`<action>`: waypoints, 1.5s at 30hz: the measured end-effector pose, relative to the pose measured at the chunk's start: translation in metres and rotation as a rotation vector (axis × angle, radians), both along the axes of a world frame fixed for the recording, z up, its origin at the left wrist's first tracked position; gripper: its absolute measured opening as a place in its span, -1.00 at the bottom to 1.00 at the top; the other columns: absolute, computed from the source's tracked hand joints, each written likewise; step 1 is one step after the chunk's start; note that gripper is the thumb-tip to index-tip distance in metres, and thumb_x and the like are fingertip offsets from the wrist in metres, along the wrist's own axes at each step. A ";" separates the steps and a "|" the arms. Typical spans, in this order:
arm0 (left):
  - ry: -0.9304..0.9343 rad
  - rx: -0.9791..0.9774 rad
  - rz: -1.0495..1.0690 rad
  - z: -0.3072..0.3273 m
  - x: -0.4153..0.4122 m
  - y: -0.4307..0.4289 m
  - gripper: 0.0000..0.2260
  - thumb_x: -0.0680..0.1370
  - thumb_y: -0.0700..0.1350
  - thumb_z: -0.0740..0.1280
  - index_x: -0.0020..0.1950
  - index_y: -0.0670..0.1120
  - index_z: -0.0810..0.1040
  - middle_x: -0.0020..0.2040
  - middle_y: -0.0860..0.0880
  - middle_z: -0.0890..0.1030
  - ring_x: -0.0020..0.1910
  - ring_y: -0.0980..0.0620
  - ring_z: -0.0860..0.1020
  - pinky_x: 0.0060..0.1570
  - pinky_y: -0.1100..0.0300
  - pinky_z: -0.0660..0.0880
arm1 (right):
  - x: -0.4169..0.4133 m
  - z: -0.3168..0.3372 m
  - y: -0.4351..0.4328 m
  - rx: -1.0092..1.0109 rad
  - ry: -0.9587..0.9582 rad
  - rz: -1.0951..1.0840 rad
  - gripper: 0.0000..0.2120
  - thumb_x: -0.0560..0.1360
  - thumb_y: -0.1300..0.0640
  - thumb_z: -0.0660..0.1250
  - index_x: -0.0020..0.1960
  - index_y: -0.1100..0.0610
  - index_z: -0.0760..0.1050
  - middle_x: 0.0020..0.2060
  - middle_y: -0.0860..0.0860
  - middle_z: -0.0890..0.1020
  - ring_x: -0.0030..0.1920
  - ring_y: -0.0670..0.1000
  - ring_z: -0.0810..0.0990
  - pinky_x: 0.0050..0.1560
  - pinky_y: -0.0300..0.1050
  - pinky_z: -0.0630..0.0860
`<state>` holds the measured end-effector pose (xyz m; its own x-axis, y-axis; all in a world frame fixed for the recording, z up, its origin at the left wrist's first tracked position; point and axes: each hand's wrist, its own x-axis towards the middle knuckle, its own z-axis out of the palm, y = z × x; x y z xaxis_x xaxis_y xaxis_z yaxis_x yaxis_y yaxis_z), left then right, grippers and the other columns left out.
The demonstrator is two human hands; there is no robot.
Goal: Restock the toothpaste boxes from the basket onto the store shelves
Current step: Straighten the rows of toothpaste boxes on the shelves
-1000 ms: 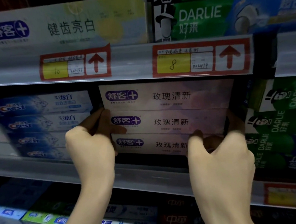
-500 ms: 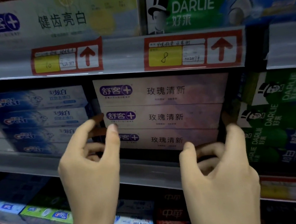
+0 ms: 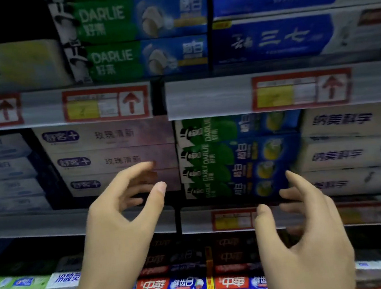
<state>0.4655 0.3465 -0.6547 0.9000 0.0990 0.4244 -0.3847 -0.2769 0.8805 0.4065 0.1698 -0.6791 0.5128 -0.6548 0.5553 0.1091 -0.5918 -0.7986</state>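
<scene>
Three pink toothpaste boxes (image 3: 115, 150) lie stacked on the middle shelf, purple logos at their left ends. My left hand (image 3: 122, 222) hovers in front of the lowest pink box, fingers spread and loosely bent, holding nothing. My right hand (image 3: 306, 231) is raised before the stack of green and blue Darlie boxes (image 3: 233, 158) to the right, fingers apart, also empty. Neither hand touches a box. The basket is out of view.
The shelf rail (image 3: 51, 220) runs below the stacks, with red price tags (image 3: 106, 105) on the rail above. White boxes (image 3: 350, 151) sit at right, pale blue boxes (image 3: 4, 173) at left, red boxes (image 3: 176, 284) on the lower shelf.
Both hands let go of the pink stack and pulled back, fingers opening. The view swung right, so the Darlie stack now sits centre and my right hand is in front of it.
</scene>
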 end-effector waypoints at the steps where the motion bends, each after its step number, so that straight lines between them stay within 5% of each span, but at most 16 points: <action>1: 0.029 0.011 -0.015 0.003 0.000 -0.006 -0.77 0.51 0.02 0.47 0.13 0.29 0.62 0.00 0.29 0.69 0.06 0.25 0.64 0.13 0.21 0.51 | -0.003 0.000 -0.010 0.024 0.015 0.005 -0.46 0.40 0.06 0.42 0.38 -0.09 0.53 0.04 -0.13 0.59 -0.01 -0.05 0.60 -0.09 -0.18 0.47; 6: 0.034 -0.005 0.025 0.002 0.007 -0.033 -0.80 0.55 0.00 0.49 0.08 0.28 0.59 -0.01 0.33 0.69 0.03 0.26 0.64 0.09 0.24 0.51 | -0.016 0.003 -0.057 0.139 0.093 -0.005 -0.58 0.45 0.10 0.45 0.28 -0.17 0.58 0.00 -0.12 0.64 -0.10 0.00 0.63 -0.04 -0.12 0.52; 12: -0.031 -0.067 0.117 -0.020 0.014 -0.049 -0.77 0.60 -0.16 0.43 0.16 0.16 0.65 -0.02 0.30 0.70 0.01 0.29 0.64 -0.01 0.46 0.47 | -0.012 0.001 -0.073 0.222 0.191 0.115 -0.72 0.55 0.09 0.45 0.23 -0.16 0.64 -0.19 -0.24 0.68 -0.14 -0.29 0.62 -0.17 -0.51 0.43; 16: -0.024 -0.132 0.102 -0.032 0.020 -0.053 -0.72 0.60 -0.21 0.42 0.15 0.17 0.64 -0.05 0.36 0.70 -0.01 0.35 0.65 -0.02 0.50 0.50 | 0.001 0.001 -0.073 0.192 0.196 0.168 -0.63 0.59 -0.07 0.38 0.38 -0.11 0.56 -0.28 -0.19 0.70 -0.18 -0.21 0.64 -0.02 -0.22 0.51; 19: -0.024 -0.149 0.079 -0.033 0.028 -0.058 -0.75 0.58 -0.21 0.45 0.12 0.14 0.63 -0.14 0.42 0.68 -0.09 0.41 0.63 -0.06 0.52 0.49 | 0.012 0.000 -0.075 0.156 0.150 0.168 -0.55 0.60 -0.05 0.39 0.46 -0.01 0.49 -0.33 -0.18 0.70 -0.20 -0.19 0.65 -0.04 -0.35 0.43; 21: -0.039 -0.172 0.081 -0.033 0.032 -0.060 -0.78 0.57 -0.19 0.46 0.13 0.10 0.64 -0.17 0.42 0.67 -0.10 0.41 0.63 -0.07 0.50 0.49 | 0.019 -0.001 -0.076 0.147 0.129 0.172 -0.64 0.60 -0.04 0.39 0.35 0.05 0.54 -0.36 -0.16 0.69 -0.24 -0.16 0.65 -0.05 -0.33 0.46; 24: -0.072 -0.208 0.084 -0.031 0.037 -0.060 -0.80 0.55 -0.17 0.49 0.11 0.09 0.67 -0.17 0.37 0.69 -0.11 0.38 0.64 -0.05 0.48 0.50 | 0.025 0.000 -0.076 0.169 0.086 0.184 -0.72 0.59 -0.05 0.39 0.06 0.17 0.48 -0.41 -0.11 0.68 -0.32 -0.06 0.66 -0.02 -0.02 0.57; 27: -0.078 -0.257 0.083 -0.030 0.043 -0.061 -0.81 0.54 -0.17 0.51 0.04 0.11 0.67 -0.19 0.36 0.69 -0.14 0.40 0.63 -0.06 0.49 0.50 | 0.029 0.001 -0.075 0.203 0.070 0.178 -0.76 0.60 0.02 0.36 -0.22 0.05 0.53 -0.44 -0.11 0.67 -0.38 -0.06 0.65 -0.06 0.07 0.60; 45: 0.002 -0.440 0.123 -0.028 0.049 -0.057 -0.84 0.45 -0.20 0.59 -0.06 0.04 0.75 -0.16 0.12 0.76 -0.09 0.23 0.70 -0.04 0.41 0.55 | 0.043 0.002 -0.070 0.278 -0.021 0.055 -0.70 0.52 0.09 0.44 -0.39 0.04 0.56 -0.52 -0.09 0.63 -0.49 0.05 0.63 -0.13 0.26 0.63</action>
